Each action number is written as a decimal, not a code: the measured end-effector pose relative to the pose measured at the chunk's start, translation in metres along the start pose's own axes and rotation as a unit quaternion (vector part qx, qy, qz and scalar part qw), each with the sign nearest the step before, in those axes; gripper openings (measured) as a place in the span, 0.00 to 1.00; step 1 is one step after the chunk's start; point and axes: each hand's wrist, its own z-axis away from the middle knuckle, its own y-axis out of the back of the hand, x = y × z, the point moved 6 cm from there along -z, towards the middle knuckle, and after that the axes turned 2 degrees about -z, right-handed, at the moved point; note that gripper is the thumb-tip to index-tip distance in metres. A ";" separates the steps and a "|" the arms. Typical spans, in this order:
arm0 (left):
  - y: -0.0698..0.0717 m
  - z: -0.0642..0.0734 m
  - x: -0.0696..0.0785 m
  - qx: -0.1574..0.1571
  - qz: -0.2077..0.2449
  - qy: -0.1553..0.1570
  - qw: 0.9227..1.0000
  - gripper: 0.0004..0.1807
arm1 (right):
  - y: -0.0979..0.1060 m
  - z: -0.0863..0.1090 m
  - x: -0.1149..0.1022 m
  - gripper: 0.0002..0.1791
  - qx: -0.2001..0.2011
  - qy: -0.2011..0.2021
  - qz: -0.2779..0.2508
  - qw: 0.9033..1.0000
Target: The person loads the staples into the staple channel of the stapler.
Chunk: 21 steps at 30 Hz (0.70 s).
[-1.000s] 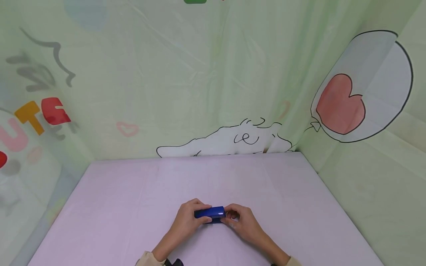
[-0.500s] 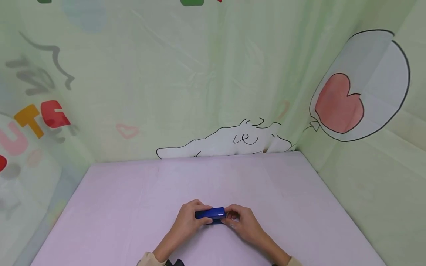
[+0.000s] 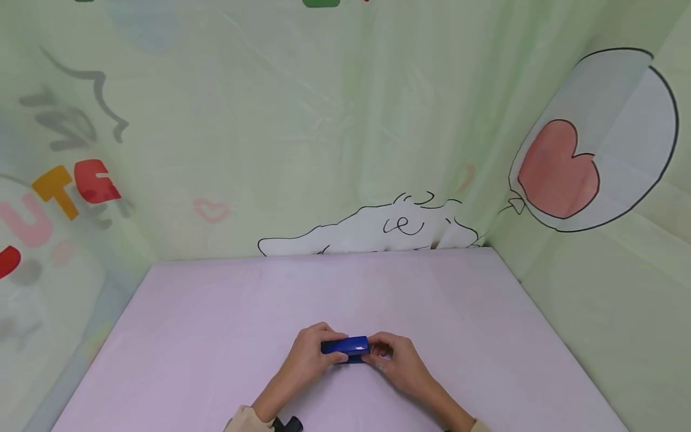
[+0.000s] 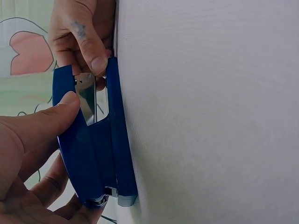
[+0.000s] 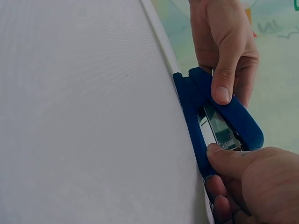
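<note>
A blue stapler (image 3: 348,345) sits on the table near its front middle, its upper arm raised from its base. Its silver metal magazine (image 4: 88,100) shows between arm and base in both wrist views. From the left, my left hand (image 3: 309,355) grips the upper arm, thumb on the near side and fingers on the far side. At the stapler's front end, my right hand (image 3: 400,363) pinches the base; the thumb (image 5: 222,156) lies on the base's inner side beside the magazine, with curled fingers beyond the base's edge. The right fingertips are partly hidden.
A pale lilac table surface (image 3: 216,324) spreads around both hands. Behind and beside it hangs a light green printed curtain (image 3: 281,138), with a balloon and heart picture (image 3: 594,144) at the right. A black device (image 3: 288,424) sits at the left cuff.
The head view shifts slightly. Both hands keep their places on the stapler, and its arm stays raised.
</note>
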 end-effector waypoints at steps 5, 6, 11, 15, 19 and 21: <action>-0.001 -0.001 0.001 -0.003 0.001 0.003 1.000 0.17 | 0.001 0.001 0.001 0.12 -0.001 -0.001 -0.001 1.000; -0.002 -0.001 0.001 -0.004 -0.001 0.004 1.000 0.17 | 0.001 0.001 0.001 0.12 -0.001 -0.001 -0.003 1.000; -0.002 0.000 0.002 -0.003 -0.002 -0.001 1.000 0.17 | 0.001 0.001 0.000 0.12 -0.003 0.001 -0.006 1.000; -0.003 0.000 0.001 -0.001 -0.003 -0.002 1.000 0.18 | 0.001 0.001 0.000 0.12 -0.002 0.001 -0.008 1.000; -0.003 0.001 0.001 0.004 -0.007 -0.006 1.000 0.18 | 0.001 0.001 0.000 0.12 -0.001 -0.001 -0.008 1.000; -0.002 0.002 0.000 0.007 -0.010 -0.006 1.000 0.17 | 0.001 0.001 -0.001 0.12 0.000 0.000 -0.007 1.000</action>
